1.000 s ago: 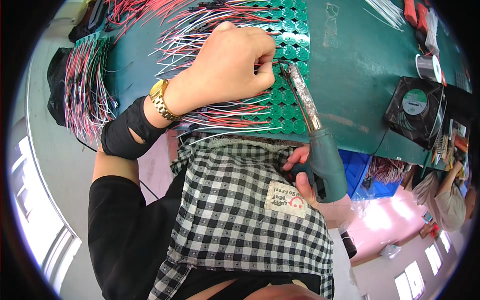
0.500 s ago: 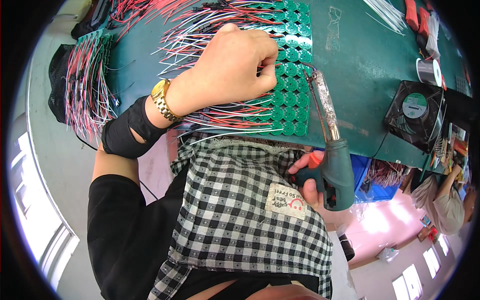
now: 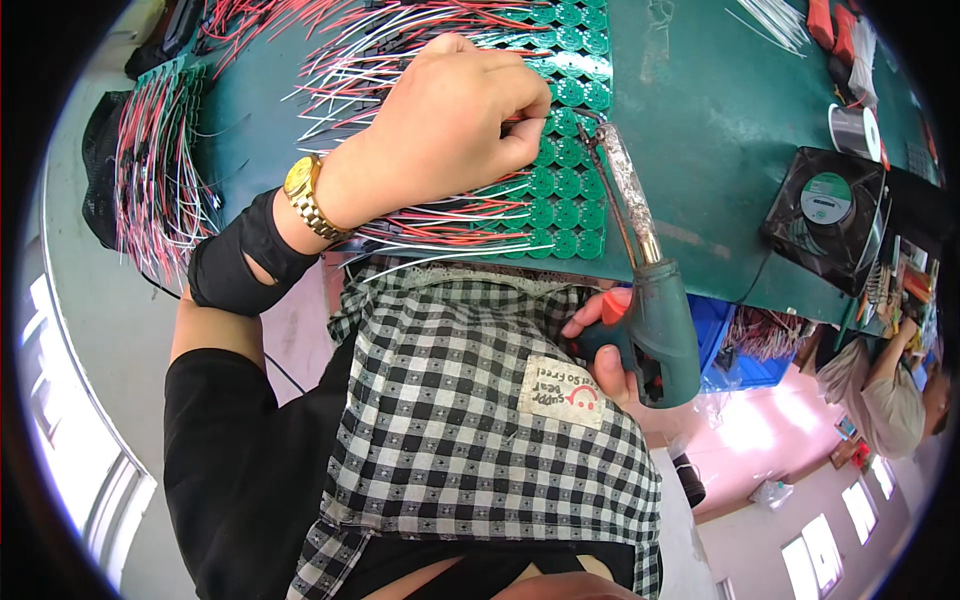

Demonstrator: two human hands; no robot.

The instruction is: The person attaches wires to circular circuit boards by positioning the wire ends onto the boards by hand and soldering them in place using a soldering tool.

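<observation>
Green circuit boards (image 3: pixel 567 185), small and round, stand in a joined panel at the upper middle of the frame, with red and white wires (image 3: pixel 450 222) fanning out from their left side. The left hand (image 3: pixel 450 125) lies over the wires, thumb and forefinger pressed together at the panel; whether a wire is pinched between them cannot be told. On its wrist is a gold-coloured watch (image 3: pixel 308 195), the dial's markings too small to read.

Right of the lower middle, the right hand (image 3: pixel 610 372), partly hidden, is wrapped around the grip of a dark green soldering gun (image 3: pixel 668 335) with a red trigger (image 3: pixel 612 308). The gun's barrel slants up and left, its bent tip just right of the left fingertips; contact with the boards cannot be made out.

Writing shows mainly in two places. A cream patch (image 3: pixel 562 392) on the checked apron (image 3: pixel 440 400), low in the middle, bears dark lettering, upside down in the frame, and a red smiling face. At the right, a black fan (image 3: pixel 790 215) carries a round green label (image 3: pixel 828 198) with pale print, too small to make out fully. Above it sits a spool (image 3: pixel 852 133) with a white end.
</observation>
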